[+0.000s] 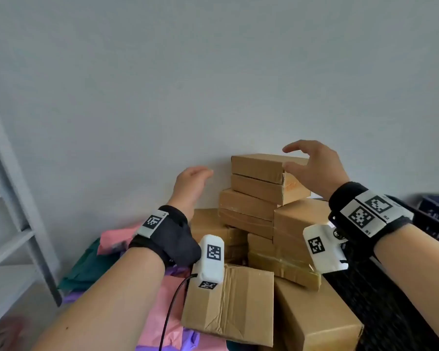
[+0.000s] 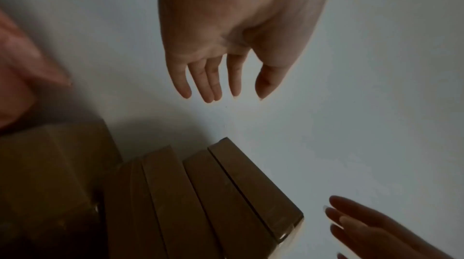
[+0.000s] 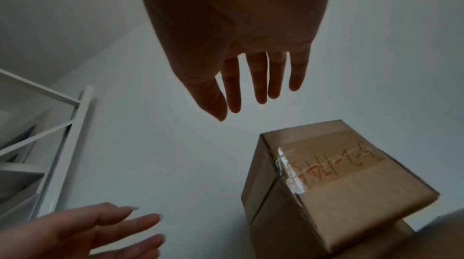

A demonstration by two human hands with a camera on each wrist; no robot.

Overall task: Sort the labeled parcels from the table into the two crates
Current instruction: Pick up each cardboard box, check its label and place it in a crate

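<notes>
Several brown cardboard parcels are stacked against the wall. The top parcel (image 1: 259, 167) (image 3: 339, 174) carries red handwriting on its end under clear tape. My right hand (image 1: 312, 165) (image 3: 251, 84) hovers over the top parcel's right end, fingers spread, holding nothing. My left hand (image 1: 193, 181) (image 2: 220, 76) is raised to the left of the stack with fingers straight, apart from the parcels. A dented carton (image 1: 231, 302) lies nearest me, with a bigger box (image 1: 314, 323) to its right.
Pink, purple and green soft mailer bags (image 1: 112, 252) lie left of the cartons. A dark crate (image 1: 436, 219) stands at the right edge. A white shelf frame (image 1: 15, 219) (image 3: 57, 124) stands on the left by the grey wall.
</notes>
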